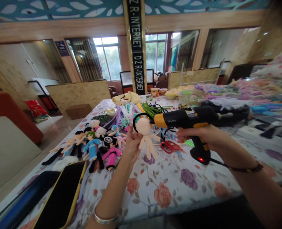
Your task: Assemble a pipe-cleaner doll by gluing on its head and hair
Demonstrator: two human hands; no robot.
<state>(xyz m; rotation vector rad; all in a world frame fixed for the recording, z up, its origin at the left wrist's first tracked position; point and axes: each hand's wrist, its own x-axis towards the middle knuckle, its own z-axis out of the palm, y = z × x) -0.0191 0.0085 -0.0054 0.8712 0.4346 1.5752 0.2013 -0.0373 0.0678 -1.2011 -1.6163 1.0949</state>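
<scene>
My left hand (130,144) pinches a pale, cream-coloured doll (144,127) by its side, its round head up and its limbs hanging down. A black fuzzy strip (135,120) curves around the left of the doll's head. My right hand (201,135) is wrapped round the handle of a black and yellow hot glue gun (181,119). The gun's nozzle points left and meets, or nearly meets, the right side of the doll's head. A red light glows at the base of the handle. Beyond the doll's limbs lie red-handled scissors (170,146).
Several finished dolls (92,148) lie left of my hand. A phone in a yellow case (62,194) and a dark blue object (28,197) lie nearest me. Fuzzy stems (152,108) are bundled behind, with colourful materials (250,87) heaped at right. The gun's cable trails beneath my right wrist.
</scene>
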